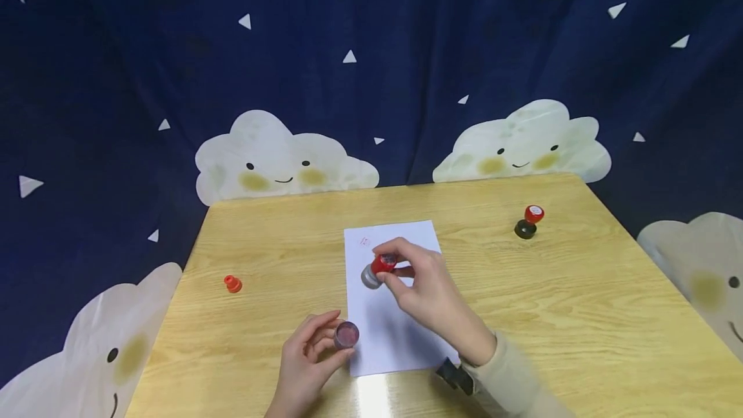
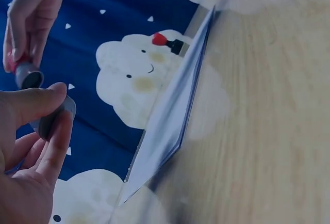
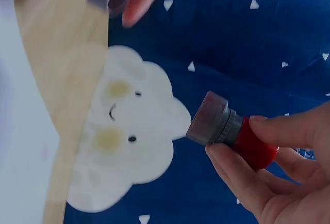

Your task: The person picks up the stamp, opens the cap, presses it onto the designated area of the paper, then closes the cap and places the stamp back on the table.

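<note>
My right hand point(image 1: 432, 289) pinches a self-inking stamp point(image 1: 383, 264) by its red handle, with the grey round base tilted over the white paper point(image 1: 386, 334). In the right wrist view the stamp point(image 3: 209, 123) shows its pinkish face and ribbed grey collar between thumb and fingers. A small round dark-grey cap point(image 1: 346, 335) is held between the thumb and fingers of my left hand point(image 1: 310, 360), hollow side up, over the paper's left edge. The left wrist view shows the cap point(image 2: 55, 118) close below the stamp point(image 2: 28, 75). Near the paper's top left is a faint red imprint point(image 1: 364, 242).
Another stamp point(image 1: 527, 224), with red knob and black base, stands at the back right of the wooden table point(image 1: 278, 244). To the left sits a small orange-red knobbed piece point(image 1: 233, 284). A dark blue curtain point(image 1: 406, 69) with clouds hangs behind the table.
</note>
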`<action>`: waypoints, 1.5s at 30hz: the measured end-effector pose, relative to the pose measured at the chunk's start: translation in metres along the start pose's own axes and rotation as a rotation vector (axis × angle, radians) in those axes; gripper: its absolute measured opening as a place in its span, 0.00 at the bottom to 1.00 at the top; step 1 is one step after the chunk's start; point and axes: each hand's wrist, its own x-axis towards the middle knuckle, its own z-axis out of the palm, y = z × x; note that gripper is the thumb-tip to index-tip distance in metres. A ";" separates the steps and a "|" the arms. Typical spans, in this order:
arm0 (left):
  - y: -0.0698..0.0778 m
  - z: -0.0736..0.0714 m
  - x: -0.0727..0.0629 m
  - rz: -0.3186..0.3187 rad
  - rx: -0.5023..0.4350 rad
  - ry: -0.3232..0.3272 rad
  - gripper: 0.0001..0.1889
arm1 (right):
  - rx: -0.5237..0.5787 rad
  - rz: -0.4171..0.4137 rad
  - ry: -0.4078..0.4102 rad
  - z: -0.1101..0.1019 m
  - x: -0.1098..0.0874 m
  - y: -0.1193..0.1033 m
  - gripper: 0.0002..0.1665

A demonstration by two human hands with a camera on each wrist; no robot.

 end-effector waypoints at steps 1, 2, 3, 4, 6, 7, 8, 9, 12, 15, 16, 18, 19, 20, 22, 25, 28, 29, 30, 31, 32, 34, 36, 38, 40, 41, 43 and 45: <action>0.000 0.000 0.001 0.006 -0.010 0.002 0.33 | -0.027 -0.008 0.013 -0.004 0.004 0.002 0.20; 0.000 0.000 0.002 0.017 -0.022 0.000 0.33 | -0.056 -0.018 0.025 -0.007 0.009 0.004 0.19; -0.001 0.000 0.002 0.030 -0.036 -0.006 0.33 | -0.082 -0.028 0.037 -0.009 0.014 0.007 0.19; -0.002 0.001 0.003 0.039 -0.051 -0.012 0.33 | -0.106 -0.037 0.047 -0.012 0.019 0.011 0.19; -0.005 0.002 0.003 0.053 -0.073 -0.018 0.33 | -0.152 -0.053 0.070 -0.015 0.030 0.020 0.18; -0.006 0.003 0.002 0.051 -0.085 -0.019 0.33 | -0.171 -0.057 0.079 -0.016 0.036 0.026 0.18; -0.008 0.004 0.002 0.046 -0.094 -0.021 0.33 | -0.188 -0.054 0.083 -0.016 0.041 0.031 0.17; -0.010 0.005 0.002 0.038 -0.094 -0.021 0.33 | -0.201 -0.049 0.084 -0.016 0.046 0.038 0.17; -0.014 0.008 0.000 -0.018 -0.099 -0.019 0.32 | -0.237 -0.025 0.073 -0.012 0.059 0.061 0.17; -0.019 0.012 -0.001 -0.072 -0.090 -0.027 0.31 | -0.245 0.009 0.043 -0.004 0.066 0.087 0.17; -0.020 0.012 -0.002 -0.096 -0.094 -0.026 0.31 | -0.247 0.025 0.030 0.000 0.069 0.096 0.17; -0.022 0.013 -0.002 -0.126 -0.098 -0.029 0.30 | -0.245 0.061 0.001 0.007 0.071 0.112 0.16; -0.023 0.013 -0.002 -0.138 -0.101 -0.032 0.30 | -0.248 0.081 -0.011 0.011 0.072 0.120 0.16; -0.024 0.013 -0.003 -0.152 -0.105 -0.032 0.30 | -0.256 0.103 -0.024 0.014 0.073 0.128 0.16; -0.026 0.013 -0.003 -0.178 -0.117 -0.029 0.30 | -0.285 0.143 -0.053 0.021 0.073 0.142 0.16; -0.027 0.012 -0.003 -0.204 -0.123 -0.018 0.30 | -0.323 0.187 -0.084 0.028 0.073 0.157 0.16; -0.027 0.012 -0.004 -0.231 -0.117 -0.001 0.29 | -0.362 0.219 -0.099 0.031 0.072 0.166 0.17; -0.027 0.012 -0.004 -0.236 -0.114 0.004 0.29 | -0.364 0.231 -0.099 0.032 0.072 0.167 0.17; -0.026 0.012 -0.004 -0.238 -0.110 0.008 0.29 | -0.368 0.238 -0.098 0.033 0.072 0.168 0.17; -0.026 0.012 -0.004 -0.242 -0.109 0.012 0.29 | -0.375 0.243 -0.096 0.033 0.071 0.169 0.16; -0.026 0.013 -0.004 -0.243 -0.108 0.014 0.29 | -0.381 0.247 -0.093 0.033 0.070 0.170 0.16; -0.026 0.013 -0.005 -0.244 -0.106 0.020 0.29 | -0.376 0.250 -0.091 0.034 0.070 0.171 0.16; -0.026 0.013 -0.005 -0.246 -0.104 0.024 0.28 | -0.378 0.253 -0.097 0.034 0.069 0.173 0.16; -0.026 0.012 -0.005 -0.250 -0.104 0.028 0.28 | -0.389 0.256 -0.109 0.035 0.068 0.174 0.16; -0.026 0.012 -0.005 -0.252 -0.104 0.030 0.28 | -0.403 0.258 -0.126 0.035 0.068 0.174 0.17; -0.026 0.012 -0.005 -0.253 -0.105 0.031 0.28 | -0.416 0.257 -0.133 0.034 0.069 0.174 0.18; -0.027 0.012 -0.005 -0.254 -0.107 0.031 0.28 | -0.440 0.248 -0.141 0.032 0.069 0.172 0.22; -0.027 0.012 -0.005 -0.254 -0.106 0.032 0.28 | -0.461 0.228 -0.129 0.028 0.071 0.169 0.25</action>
